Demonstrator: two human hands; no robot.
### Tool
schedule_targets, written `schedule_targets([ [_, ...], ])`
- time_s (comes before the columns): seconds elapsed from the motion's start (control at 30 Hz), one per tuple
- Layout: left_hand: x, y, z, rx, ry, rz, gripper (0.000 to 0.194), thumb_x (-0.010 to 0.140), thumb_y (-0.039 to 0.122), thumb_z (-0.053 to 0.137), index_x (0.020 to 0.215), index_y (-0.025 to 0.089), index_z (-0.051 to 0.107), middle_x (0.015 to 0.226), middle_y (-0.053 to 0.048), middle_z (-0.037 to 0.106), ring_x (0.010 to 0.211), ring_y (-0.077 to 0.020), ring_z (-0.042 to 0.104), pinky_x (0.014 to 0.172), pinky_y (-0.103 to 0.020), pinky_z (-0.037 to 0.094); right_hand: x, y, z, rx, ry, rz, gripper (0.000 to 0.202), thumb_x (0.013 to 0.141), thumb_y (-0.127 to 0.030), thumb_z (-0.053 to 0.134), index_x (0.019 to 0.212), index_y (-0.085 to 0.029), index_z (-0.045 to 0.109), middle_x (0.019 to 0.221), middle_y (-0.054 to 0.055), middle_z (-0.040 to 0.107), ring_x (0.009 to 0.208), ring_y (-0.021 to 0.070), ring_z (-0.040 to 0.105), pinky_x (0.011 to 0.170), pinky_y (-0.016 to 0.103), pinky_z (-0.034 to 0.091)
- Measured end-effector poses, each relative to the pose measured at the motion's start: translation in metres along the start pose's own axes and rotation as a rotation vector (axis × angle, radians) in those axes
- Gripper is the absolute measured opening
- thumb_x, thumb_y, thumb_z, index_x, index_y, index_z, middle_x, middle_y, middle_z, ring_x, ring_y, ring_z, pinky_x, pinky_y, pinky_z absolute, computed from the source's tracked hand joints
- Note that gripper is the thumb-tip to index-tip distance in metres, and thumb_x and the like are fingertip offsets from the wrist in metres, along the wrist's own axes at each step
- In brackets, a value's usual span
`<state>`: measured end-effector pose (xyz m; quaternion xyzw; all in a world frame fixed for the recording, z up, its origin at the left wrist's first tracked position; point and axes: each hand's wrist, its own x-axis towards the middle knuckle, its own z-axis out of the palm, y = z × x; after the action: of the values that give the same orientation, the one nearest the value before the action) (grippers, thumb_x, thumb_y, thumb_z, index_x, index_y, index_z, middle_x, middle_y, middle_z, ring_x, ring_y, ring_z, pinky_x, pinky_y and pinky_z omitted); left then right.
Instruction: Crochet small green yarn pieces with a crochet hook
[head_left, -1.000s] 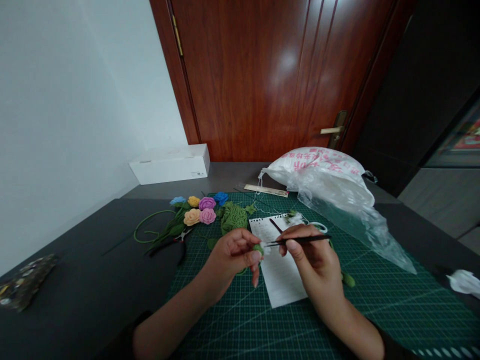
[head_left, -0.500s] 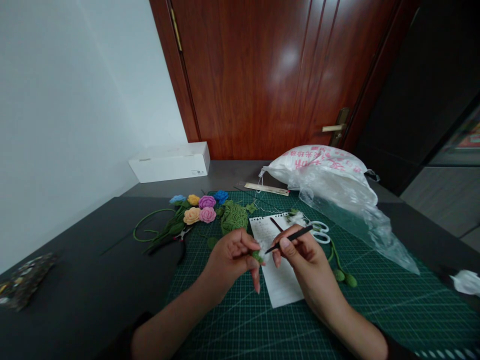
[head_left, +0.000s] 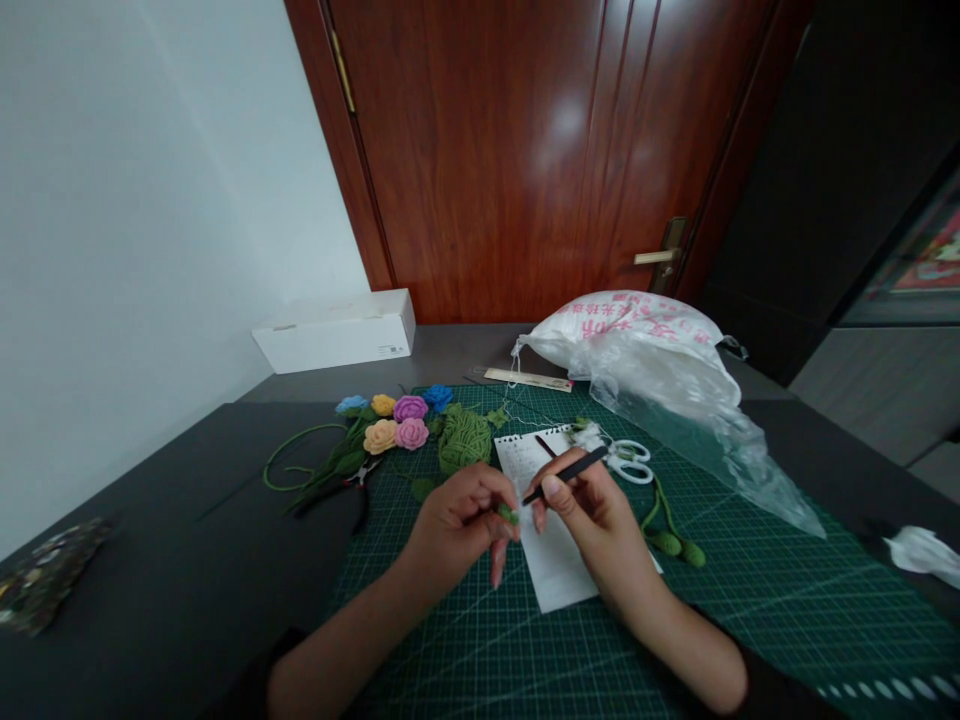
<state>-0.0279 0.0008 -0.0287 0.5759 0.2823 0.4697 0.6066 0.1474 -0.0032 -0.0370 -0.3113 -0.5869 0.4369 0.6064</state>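
The small green piece (head_left: 508, 513) is pinched between the fingertips of the left hand (head_left: 469, 510), above the green cutting mat (head_left: 465, 640). The right hand (head_left: 581, 500) has its grip closed around a slim black tool (head_left: 574, 472), the tip near the piece. Beneath the hands lies a lined sheet (head_left: 555, 570), partly covered by the right hand. Beyond are green yarn (head_left: 463, 440), crocheted flowers (head_left: 410, 408) and white-handled scissors (head_left: 631, 460). Farther back, a white bag (head_left: 630, 320) bulges with unseen contents; the white box (head_left: 337, 335) looks closed.
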Motion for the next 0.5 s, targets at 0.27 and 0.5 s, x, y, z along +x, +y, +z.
schedule_targets([
  [0.27,0.001,0.000,-0.001,0.061,-0.011,-0.033,0.011,0.077,0.014,0.072,0.081,0.017,0.062,0.068,0.002,0.066,0.042,-0.0124,0.065,0.038,-0.021,0.052,0.000,-0.003,-0.005,-0.051,0.022,-0.006,0.026,0.097,-0.045,0.062,0.084,-0.022,0.062,0.070,-0.001,0.065,0.057,0.0152,0.060,0.059,0.030,0.048],
  [0.5,0.002,0.000,0.000,0.105,0.046,-0.023,0.014,0.074,0.011,0.072,0.080,0.017,0.062,0.068,0.003,0.062,0.043,-0.0108,0.063,0.039,-0.019,0.051,-0.003,-0.009,-0.009,-0.092,0.095,-0.096,0.013,0.099,-0.034,0.061,0.092,-0.023,0.064,0.076,-0.001,0.063,0.065,0.0149,0.062,0.064,0.029,0.048],
])
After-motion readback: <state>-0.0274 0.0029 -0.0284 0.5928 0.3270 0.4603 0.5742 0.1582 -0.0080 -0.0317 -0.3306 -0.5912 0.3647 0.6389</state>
